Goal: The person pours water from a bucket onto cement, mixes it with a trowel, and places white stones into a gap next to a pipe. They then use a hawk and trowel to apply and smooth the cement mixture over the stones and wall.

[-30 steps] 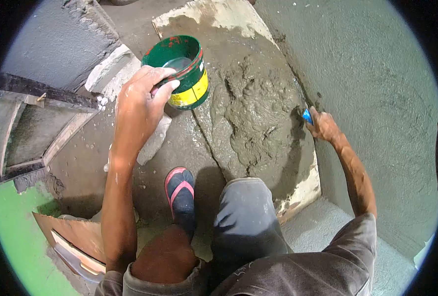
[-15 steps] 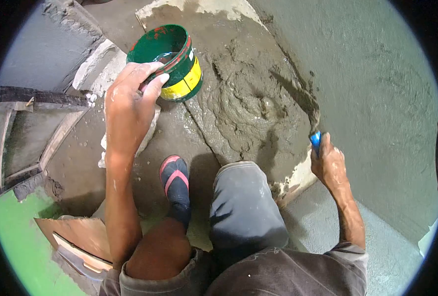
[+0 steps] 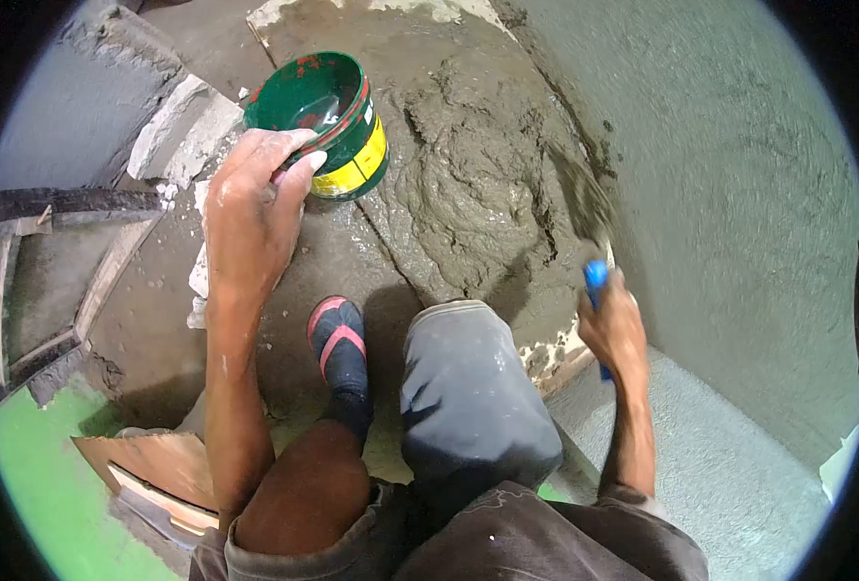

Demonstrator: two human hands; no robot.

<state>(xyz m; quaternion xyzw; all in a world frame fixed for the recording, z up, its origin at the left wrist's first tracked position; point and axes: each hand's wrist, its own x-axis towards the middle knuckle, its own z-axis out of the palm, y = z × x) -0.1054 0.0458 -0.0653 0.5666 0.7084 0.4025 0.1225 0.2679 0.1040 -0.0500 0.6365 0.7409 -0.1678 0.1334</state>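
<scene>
Beyond the right grip (image 3: 614, 334), curled round a trowel (image 3: 596, 275), the mortar (image 3: 478, 184) has shifted, evidently being worked! Left grip (image 3: 253, 198) pinches the bucket (image 3: 360, 167).

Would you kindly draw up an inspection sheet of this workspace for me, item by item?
Surface: cream flat board, largely smeared with grey mortar.
Job's things: grey wet mortar heap; green round plastic bucket with yellow label; blue-handled trowel, blade blurred, contact with the mortar unclear.
Clutter: pale broken chunk beyond the left hand; brown flat panel at lower left.
Grip: left hand pinches the bucket's rim; right hand is closed around the trowel's handle.
Cables: nothing seen.
Surroundings: rough grey wall at right; green surface at lower left.
</scene>
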